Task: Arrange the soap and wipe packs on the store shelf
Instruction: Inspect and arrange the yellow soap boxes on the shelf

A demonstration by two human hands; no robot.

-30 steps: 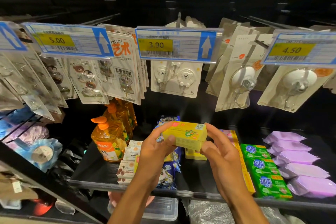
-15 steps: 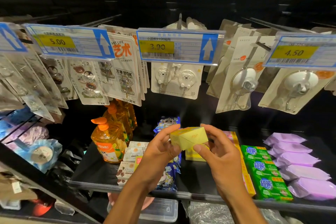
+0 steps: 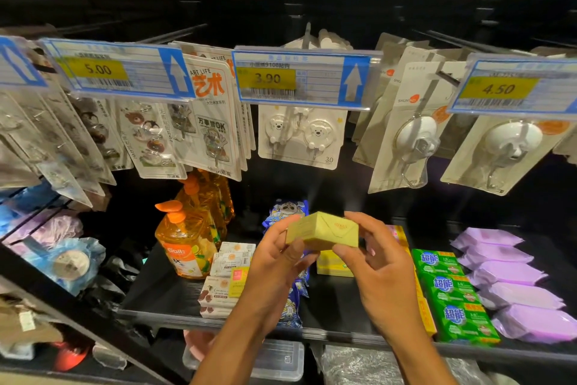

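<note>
A yellow soap box (image 3: 323, 231) is held above the black shelf (image 3: 175, 297), one corner turned toward me. My left hand (image 3: 281, 255) grips its left end and my right hand (image 3: 374, 263) pinches its right end. Below it on the shelf lies another yellow soap box (image 3: 332, 266). Blue wipe packs (image 3: 292, 302) run in a row under my left hand, partly hidden. To the right lie green soap packs (image 3: 449, 294) and purple wipe packs (image 3: 512, 284). White soap boxes (image 3: 223, 275) are stacked at the left.
Orange dish-soap bottles (image 3: 187, 238) stand at the shelf's left. Hook packs hang on pegs above, behind price tags (image 3: 299, 80). A clear plastic box (image 3: 278, 359) sits on the level below. A slanted rack (image 3: 46, 247) with bagged goods is at the far left.
Both hands have turned the yellow soap box, so its end and a corner now face me instead of its printed front. The box stays at about the same height.
</note>
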